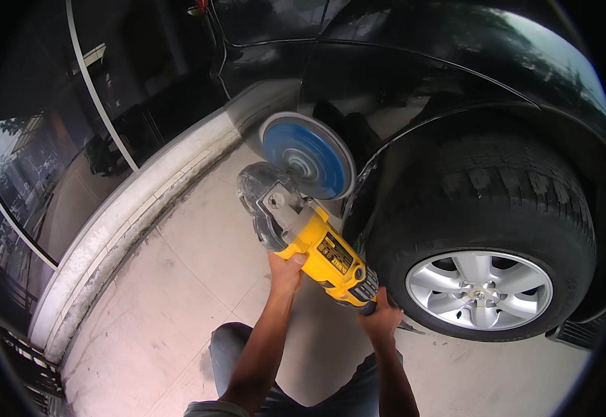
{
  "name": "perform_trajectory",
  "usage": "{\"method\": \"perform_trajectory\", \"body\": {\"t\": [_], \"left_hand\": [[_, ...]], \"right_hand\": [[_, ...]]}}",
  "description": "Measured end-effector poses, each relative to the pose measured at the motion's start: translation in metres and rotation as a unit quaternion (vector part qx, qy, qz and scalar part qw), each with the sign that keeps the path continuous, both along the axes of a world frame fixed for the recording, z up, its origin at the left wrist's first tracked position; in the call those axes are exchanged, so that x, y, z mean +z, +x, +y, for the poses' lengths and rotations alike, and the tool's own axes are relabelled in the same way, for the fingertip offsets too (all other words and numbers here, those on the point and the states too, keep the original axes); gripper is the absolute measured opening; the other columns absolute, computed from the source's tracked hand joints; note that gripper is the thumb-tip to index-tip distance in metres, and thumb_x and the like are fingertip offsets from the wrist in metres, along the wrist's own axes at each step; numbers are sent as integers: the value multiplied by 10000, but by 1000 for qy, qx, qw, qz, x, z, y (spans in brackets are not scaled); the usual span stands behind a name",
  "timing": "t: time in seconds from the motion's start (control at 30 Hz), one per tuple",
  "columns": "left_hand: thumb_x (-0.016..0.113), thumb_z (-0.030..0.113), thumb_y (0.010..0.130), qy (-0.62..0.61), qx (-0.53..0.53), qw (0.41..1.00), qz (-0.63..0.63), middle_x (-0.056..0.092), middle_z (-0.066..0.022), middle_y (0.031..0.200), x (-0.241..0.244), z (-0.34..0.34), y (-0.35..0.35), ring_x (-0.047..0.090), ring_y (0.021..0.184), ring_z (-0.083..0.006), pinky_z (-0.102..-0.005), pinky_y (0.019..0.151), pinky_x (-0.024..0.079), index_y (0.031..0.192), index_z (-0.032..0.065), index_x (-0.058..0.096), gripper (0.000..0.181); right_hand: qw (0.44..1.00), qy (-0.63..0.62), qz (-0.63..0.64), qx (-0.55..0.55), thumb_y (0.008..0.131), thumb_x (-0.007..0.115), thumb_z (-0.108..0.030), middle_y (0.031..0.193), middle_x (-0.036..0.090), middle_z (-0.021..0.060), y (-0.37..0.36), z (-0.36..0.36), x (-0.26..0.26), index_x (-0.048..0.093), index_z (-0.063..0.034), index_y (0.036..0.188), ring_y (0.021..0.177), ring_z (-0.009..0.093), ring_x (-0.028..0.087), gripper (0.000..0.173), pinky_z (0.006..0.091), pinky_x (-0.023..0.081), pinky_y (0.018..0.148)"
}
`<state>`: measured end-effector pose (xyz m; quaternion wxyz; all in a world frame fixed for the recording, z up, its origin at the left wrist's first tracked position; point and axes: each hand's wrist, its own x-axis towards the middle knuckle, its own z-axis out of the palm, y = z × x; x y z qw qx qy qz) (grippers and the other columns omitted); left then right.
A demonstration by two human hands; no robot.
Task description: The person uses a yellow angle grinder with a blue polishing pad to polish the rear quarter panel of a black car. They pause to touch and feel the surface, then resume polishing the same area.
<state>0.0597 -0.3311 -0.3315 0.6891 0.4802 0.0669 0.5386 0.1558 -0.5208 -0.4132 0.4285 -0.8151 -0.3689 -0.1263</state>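
Note:
Both my hands hold a yellow and black DeWalt rotary polisher (329,255). My left hand (286,271) grips its body just behind the grey-covered head, the thumb on the yellow housing. At the rear, my right hand (381,318) is closed around the black handle. A round blue pad (305,156) with a pale rim faces the lower black body panel (355,94) of a car, ahead of the wheel arch. The pad's face looks streaked, as if spinning. Whether its edge touches the panel I cannot tell.
Right of the polisher stands the car's black tyre (490,208) with a silver alloy wheel (480,294). A pale raised kerb (141,193) curves along dark glass panels (120,78) on the left. Pale floor tiles (188,260) lie below, with my knees at the bottom.

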Motion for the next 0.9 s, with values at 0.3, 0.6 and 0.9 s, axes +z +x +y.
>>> {"method": "perform_trajectory", "body": {"t": [0.3, 0.6, 0.9], "left_hand": [[897, 287, 684, -73, -85, 993, -40, 577, -104, 1263, -35, 2, 0, 572, 1171, -249, -376, 983, 474, 1367, 19, 409, 881], [784, 199, 792, -121, -95, 987, -44, 587, -100, 1251, -74, 12, 1, 584, 1152, -241, -373, 983, 474, 1352, 18, 431, 686], [668, 227, 892, -249, -76, 965, 0, 623, -110, 1166, -79, 31, -4, 631, 1037, -230, -374, 913, 524, 1291, 4, 487, 492]], "right_hand": [[999, -32, -39, 1, 610, 752, -137, 782, 688, 134, 10, -10, -13, 575, -88, 970, 719, 373, 677, 404, 467, 532, 606], [993, -108, -39, -8, 656, 735, -155, 777, 689, 141, 8, -14, -29, 577, -102, 1007, 690, 374, 676, 388, 473, 532, 589], [974, -221, -40, 23, 681, 728, -196, 875, 699, 157, -21, -20, 30, 574, -121, 1186, 757, 380, 686, 533, 492, 553, 659]]}}
